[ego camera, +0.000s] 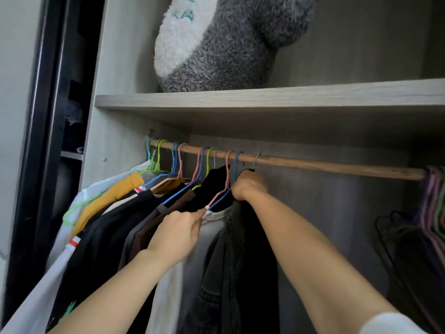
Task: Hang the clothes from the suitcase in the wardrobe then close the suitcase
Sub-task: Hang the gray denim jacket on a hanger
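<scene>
Below the rail (313, 165), arms raised, left hand (178, 233) pinching hanger (220, 198), right hand (249, 185) gripping black garment (257, 237).

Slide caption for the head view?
Right hand grips a grey-hooked hanger on the wooden rail; left hand pinches the tip of a blue hanger beside it.

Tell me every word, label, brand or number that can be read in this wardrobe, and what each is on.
None can be read.
Teal marks on the plush toy: cut off at the top edge, not legible.
Green print on the white garment, lower left: blurred, unreadable.
Red-and-white stripes on a garment's trim: no letters visible.
</scene>
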A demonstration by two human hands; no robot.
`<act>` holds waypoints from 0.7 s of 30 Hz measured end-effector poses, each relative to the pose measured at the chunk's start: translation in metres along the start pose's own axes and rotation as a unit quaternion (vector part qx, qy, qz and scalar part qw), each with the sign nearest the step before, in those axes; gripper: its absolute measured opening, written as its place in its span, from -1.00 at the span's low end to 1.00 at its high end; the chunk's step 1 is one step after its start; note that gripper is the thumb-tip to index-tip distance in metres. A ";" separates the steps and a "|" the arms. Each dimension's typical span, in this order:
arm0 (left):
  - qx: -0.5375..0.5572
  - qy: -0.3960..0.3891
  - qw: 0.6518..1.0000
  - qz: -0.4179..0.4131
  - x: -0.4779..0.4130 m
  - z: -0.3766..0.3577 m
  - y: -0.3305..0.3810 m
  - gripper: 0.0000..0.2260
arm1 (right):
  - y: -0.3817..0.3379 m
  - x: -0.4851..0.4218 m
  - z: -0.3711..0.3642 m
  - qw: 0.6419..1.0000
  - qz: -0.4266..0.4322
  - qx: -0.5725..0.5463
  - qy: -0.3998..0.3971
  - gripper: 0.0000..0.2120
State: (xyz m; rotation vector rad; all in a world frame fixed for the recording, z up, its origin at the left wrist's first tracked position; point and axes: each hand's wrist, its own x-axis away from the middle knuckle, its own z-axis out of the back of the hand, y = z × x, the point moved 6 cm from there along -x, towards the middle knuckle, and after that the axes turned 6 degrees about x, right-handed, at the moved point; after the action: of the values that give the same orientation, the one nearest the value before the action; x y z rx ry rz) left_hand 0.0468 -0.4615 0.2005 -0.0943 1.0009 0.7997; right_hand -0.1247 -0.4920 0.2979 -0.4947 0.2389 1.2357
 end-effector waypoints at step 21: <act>0.210 0.010 0.963 0.170 0.079 0.013 -0.012 -0.65 | -0.024 0.099 -0.068 0.954 -0.035 -0.297 0.040 -0.42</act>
State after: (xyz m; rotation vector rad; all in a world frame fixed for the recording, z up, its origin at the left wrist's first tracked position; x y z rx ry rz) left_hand 0.0868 -0.4206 0.1424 0.4466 1.2049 0.8803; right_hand -0.0645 -0.4479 0.2010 -1.0640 -0.0923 1.2115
